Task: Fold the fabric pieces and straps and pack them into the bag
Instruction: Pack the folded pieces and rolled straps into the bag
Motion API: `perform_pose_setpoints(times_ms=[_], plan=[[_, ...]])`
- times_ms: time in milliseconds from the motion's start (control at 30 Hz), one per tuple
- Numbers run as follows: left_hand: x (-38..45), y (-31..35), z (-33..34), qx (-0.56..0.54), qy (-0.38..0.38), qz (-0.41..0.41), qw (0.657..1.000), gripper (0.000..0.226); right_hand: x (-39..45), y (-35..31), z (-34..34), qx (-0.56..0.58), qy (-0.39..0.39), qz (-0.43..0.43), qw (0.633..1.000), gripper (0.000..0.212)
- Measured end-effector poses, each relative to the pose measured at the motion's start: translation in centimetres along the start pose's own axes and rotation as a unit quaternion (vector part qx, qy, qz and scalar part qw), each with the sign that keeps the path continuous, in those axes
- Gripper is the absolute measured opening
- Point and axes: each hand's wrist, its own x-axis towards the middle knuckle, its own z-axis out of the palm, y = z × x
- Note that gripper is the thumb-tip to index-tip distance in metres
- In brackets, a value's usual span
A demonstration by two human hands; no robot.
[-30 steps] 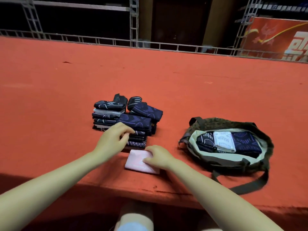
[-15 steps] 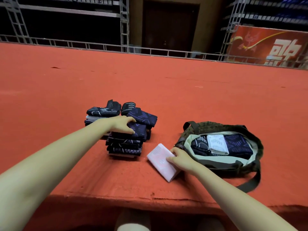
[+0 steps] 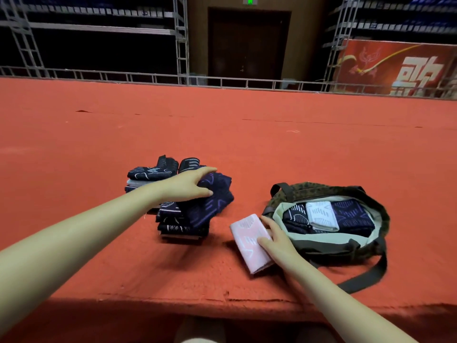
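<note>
While the pink folded piece (image 3: 249,242) has slid rightward across the worktop (image 3: 272,149) from its spot in front of the stacks a second ago to lie just beside the bag, the entry now reads as a packing step in progress, judged from that shift. Item, far left: a rear stack of dark folded pieces (image 3: 148,178), patterned in pale lines, with a light piece showing in its middle. Item: the left hand (image 3: 190,185), which has moved up from the stack's near edge onto its top, fingers spread and curving over the uppermost dark folded piece (image 3: 212,194), thumb under its near edge; it appears to be lifting or tipping that piece, which sits skewed on the front stack (image 3: 180,226). Item, centre: the pink piece, flat on the worktop, its far corner close to the bag's rim. Item: the right hand (image 3: 274,240), fingers curled over the pink piece's right edge and gripping it. Item, right: the bag (image 3: 329,243), olive with a pale lining, mouth open, lying on the worktop; inside sit two dark pieces and a white folded piece (image 3: 321,215) between them. Its strap (image 3: 368,273) trails toward the worktop's near edge. Many pieces remain unpacked.
</note>
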Motion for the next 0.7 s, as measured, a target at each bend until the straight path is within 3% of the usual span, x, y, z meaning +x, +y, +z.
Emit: perform_pose_setpoints(times_ms=[167,300,467,567,700], plan=[[-1.8,2.1,5.8,-0.191,0.058,0.029,0.979,0.067,-0.7,-2.3,-2.4,0.125,0.115,-0.025,0.985,0.054],[-1.6,1.5,11.9,-0.293,0.095,-0.025,0.951,0.064,-0.7,-2.7,-4.5,0.196,0.195,0.028,0.961,0.043],[-0.8,1.1,18.2,-0.389,0.119,-0.136,0.903,0.058,-1.0,-1.9,-3.3,0.207,0.152,0.049,0.965,0.04],[-0.4,1.5,19.5,-0.404,0.144,-0.16,0.889,0.049,-1.4,-1.9,-0.7,0.209,0.097,0.052,0.972,0.04],[-1.1,2.3,19.1,-0.415,0.134,-0.17,0.884,0.04,-1.3,-0.5,2.5,0.13,0.058,0.047,0.989,0.067]])
